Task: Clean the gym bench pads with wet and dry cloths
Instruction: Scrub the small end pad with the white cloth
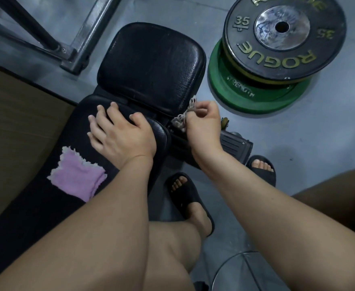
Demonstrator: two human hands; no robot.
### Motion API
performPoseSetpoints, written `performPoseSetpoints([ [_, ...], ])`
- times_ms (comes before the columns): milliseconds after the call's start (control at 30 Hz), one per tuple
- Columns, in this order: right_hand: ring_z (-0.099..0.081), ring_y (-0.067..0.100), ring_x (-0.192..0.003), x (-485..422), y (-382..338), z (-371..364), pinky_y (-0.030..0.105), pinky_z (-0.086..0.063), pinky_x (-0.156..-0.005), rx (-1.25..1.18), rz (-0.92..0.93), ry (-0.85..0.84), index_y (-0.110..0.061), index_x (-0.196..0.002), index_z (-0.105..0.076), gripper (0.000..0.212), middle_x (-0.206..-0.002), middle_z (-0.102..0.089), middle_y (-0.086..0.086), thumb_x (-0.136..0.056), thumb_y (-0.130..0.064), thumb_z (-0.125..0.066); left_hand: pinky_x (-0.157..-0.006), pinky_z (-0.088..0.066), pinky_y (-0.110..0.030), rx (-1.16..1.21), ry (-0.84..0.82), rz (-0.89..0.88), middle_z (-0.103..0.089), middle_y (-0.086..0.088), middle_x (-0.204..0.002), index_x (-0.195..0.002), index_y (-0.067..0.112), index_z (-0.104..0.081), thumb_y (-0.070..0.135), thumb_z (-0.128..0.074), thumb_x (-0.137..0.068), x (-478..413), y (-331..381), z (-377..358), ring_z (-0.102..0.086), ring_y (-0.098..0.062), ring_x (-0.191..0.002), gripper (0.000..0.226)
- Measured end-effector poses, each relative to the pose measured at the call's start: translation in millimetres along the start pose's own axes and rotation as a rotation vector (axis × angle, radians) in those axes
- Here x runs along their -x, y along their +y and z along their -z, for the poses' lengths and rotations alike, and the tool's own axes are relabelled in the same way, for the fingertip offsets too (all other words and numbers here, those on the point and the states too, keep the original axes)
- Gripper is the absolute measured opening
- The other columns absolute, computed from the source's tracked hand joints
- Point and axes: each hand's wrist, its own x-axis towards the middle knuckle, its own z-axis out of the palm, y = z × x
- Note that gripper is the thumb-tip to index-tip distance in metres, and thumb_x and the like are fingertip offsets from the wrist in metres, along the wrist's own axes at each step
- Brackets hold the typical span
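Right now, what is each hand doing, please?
Left hand: open, resting flat on the bench pad.
Right hand: closed, gripping a whitish cloth.

Grey floor [330, 122]. Black 35 lb plate [285, 32], stacked atop green plate [246, 95]. Left of black plate: grey steel frame [96, 28]. Farther left, lower: brown panel [15, 122].

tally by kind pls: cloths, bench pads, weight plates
Cloths: 2, a purple cloth on the long pad and a pale cloth pinched in the right hand
Bench pads: 2, the long pad and the short pad
Weight plates: 2, the black plate on the green plate
Total: 6
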Motion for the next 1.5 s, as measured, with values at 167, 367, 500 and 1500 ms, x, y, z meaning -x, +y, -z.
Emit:
performPoseSetpoints([
  [167,-0.063,0.008,-0.069,-44.6,-26.3,3.8,0.046,-0.061,-0.073,0.042,0.190,0.110,-0.021,-0.094,-0.060,0.007,-0.083,-0.064,-0.011,-0.095,-0.014,-0.060,-0.121,-0.020,-0.055,-0.010,0.014,-0.009,-0.043,-0.005,-0.156,-0.139,0.022,-0.054,0.038,-0.036,-0.088,-0.9,-1.6,-1.3,-0.028,-0.029,-0.151,0.056],
  [367,-0.058,0.006,-0.070,-53.2,-32.6,10.2,0.038,-0.054,-0.075,0.052,0.249,0.060,-0.025,-0.088,-0.060,0.010,-0.082,-0.063,-0.011,-0.094,-0.017,-0.059,-0.120,-0.021,-0.056,-0.001,0.014,-0.010,-0.044,-0.006,-0.156,-0.139,0.020,-0.054,0.037,-0.038,-0.089,0.5,0.0,0.3,-0.030,-0.031,-0.150,0.055],
  [500,-0.053,0.009,-0.063,-55.8,-34.0,9.7,0.036,-0.049,-0.068,-0.012,0.210,0.091,-0.019,-0.073,-0.057,0.031,-0.063,-0.057,-0.010,-0.098,-0.037,-0.062,-0.121,-0.020,-0.056,0.005,0.009,-0.013,-0.043,-0.008,-0.156,-0.139,0.019,-0.053,0.036,-0.039,-0.090,0.3,0.5,2.0,-0.028,-0.031,-0.150,0.054],
  [1500,-0.053,-0.004,-0.085,-102.3,-79.8,8.5,0.023,-0.045,-0.084,0.455,0.326,-0.188,-0.028,-0.113,-0.057,0.021,-0.098,-0.054,-0.021,-0.096,-0.040,-0.060,-0.121,-0.018,-0.058,0.001,-0.047,-0.009,-0.039,-0.009,-0.158,-0.143,0.018,-0.048,0.035,-0.044,-0.093,-1.2,2.3,7.4,-0.023,-0.033,-0.152,0.053],
])
